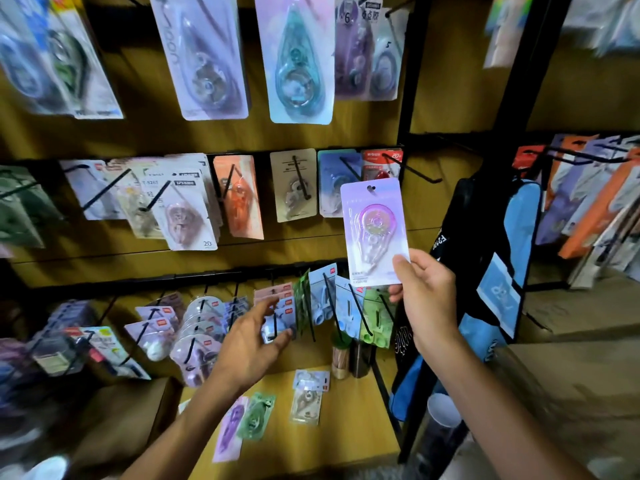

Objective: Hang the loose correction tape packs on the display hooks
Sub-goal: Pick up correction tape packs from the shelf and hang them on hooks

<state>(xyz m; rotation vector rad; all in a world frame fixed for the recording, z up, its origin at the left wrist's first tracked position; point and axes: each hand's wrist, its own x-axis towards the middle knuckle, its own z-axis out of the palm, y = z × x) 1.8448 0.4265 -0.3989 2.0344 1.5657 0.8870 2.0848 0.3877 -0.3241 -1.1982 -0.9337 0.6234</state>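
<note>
The right hand (pixel 427 296) pinched a lilac correction tape pack (pixel 374 232) by its lower corner, upright before the middle row of hooks. The left hand (pixel 254 336), fingers spread and relaxed, touched a blue pack (pixel 278 322) hanging on the bottom row. Four loose packs (pixel 306 396) lay on the wooden shelf (pixel 353 431) below. A hanging card (pixel 194 216) read "20".

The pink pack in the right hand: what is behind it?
Behind the pink pack, held up by the right hand, the right edges of a blue hanging pack and a red hanging pack show. Their covered parts and the wall there cannot be seen.
</note>
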